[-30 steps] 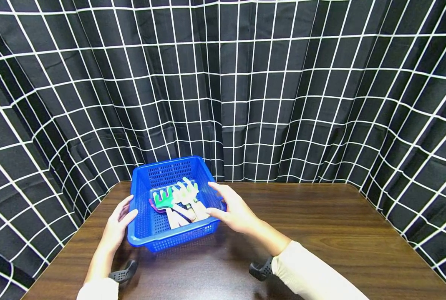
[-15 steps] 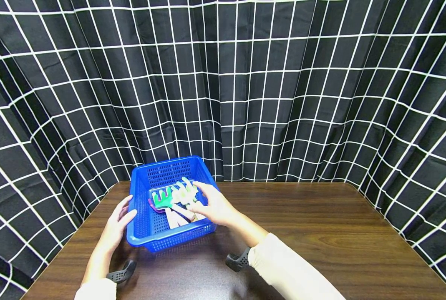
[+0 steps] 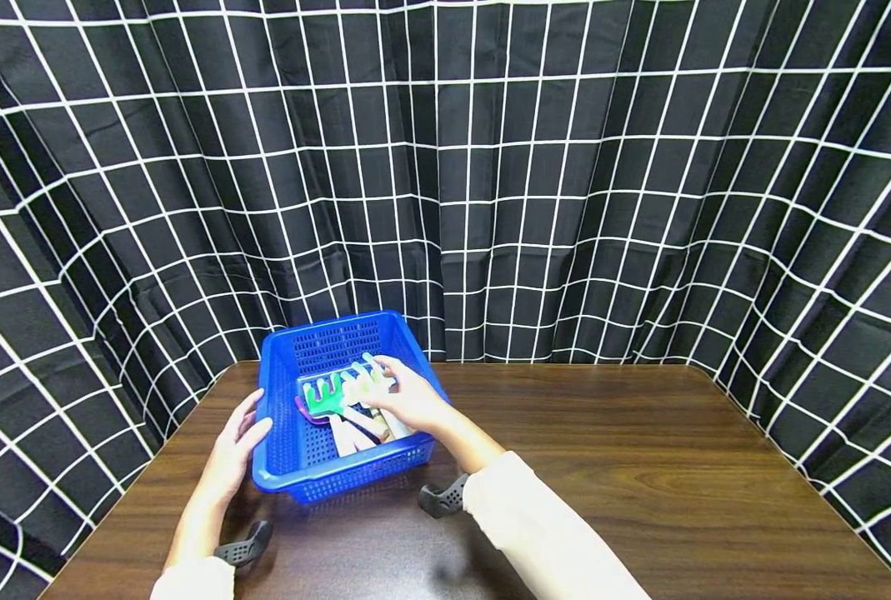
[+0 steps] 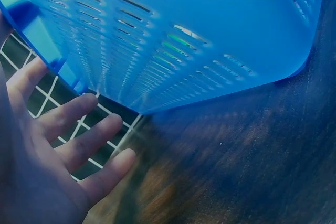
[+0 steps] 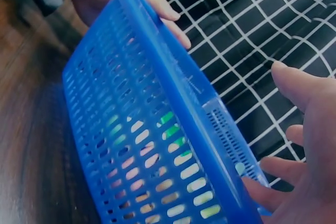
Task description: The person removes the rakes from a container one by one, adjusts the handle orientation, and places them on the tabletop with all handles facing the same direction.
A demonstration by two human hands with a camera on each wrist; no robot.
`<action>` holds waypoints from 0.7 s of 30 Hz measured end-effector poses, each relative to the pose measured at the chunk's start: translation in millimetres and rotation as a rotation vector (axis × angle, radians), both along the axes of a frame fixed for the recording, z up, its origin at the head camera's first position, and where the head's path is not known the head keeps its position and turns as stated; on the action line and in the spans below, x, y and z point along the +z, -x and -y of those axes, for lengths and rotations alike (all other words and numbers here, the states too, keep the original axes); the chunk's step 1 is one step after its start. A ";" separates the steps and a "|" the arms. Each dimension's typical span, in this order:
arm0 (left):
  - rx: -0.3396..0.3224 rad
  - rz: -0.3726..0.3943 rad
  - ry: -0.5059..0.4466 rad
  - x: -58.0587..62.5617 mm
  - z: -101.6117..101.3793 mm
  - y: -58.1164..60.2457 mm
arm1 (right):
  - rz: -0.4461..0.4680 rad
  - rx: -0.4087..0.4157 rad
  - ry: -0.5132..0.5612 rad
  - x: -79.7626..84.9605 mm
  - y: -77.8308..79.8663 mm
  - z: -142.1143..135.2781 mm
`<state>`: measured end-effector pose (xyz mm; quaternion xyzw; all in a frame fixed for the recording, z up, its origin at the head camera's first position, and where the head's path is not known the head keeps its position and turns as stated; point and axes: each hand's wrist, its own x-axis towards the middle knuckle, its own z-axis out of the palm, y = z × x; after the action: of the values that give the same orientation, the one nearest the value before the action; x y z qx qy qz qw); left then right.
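In basket (image 3: pixel 325 473), pale fork (image 3: pixel 365 382), by right grip (image 3: pixel 411 400)

Right hand (image 3: pixel 409 402) shifted inward from right rim of blue basket (image 3: pixel 332 471), where it sat one second ago; now over pale fork-like head (image 3: pixel 364 375), thumb side farther left; dark wrist strap (image 3: pixel 441 499) and pale right sleeve (image 3: pixel 543 525) swung left with it; rightmost pale handle (image 3: pixel 397 423) less covered than half second ago.
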<state>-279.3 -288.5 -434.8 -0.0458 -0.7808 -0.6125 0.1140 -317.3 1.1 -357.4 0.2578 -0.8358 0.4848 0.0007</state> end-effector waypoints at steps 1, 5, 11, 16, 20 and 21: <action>0.000 0.005 -0.001 -0.1 0.2 0.4 | 0.020 0.005 0.004 0.1 0.4 1.5; 0.003 0.016 -0.012 -0.2 1.1 1.7 | 0.075 -0.007 -0.024 -0.4 3.7 7.8; 0.011 0.017 -0.014 -2.2 3.0 2.9 | 0.153 -0.017 -0.089 -4.0 10.6 14.7; 0.002 0.020 -0.020 -2.9 2.8 2.4 | 0.223 0.048 -0.117 -7.4 12.9 14.1; 0.006 0.016 -0.018 -2.1 2.1 1.8 | 0.233 0.155 -0.168 -12.9 17.7 13.6; 0.007 0.016 -0.016 -1.9 1.9 1.6 | 0.234 0.178 -0.190 -13.2 17.8 13.7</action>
<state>-280.9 -290.4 -436.7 -0.0371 -0.7768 -0.6189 0.1104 -335.2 -12.6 -370.7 0.2716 -0.8459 0.4286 -0.1640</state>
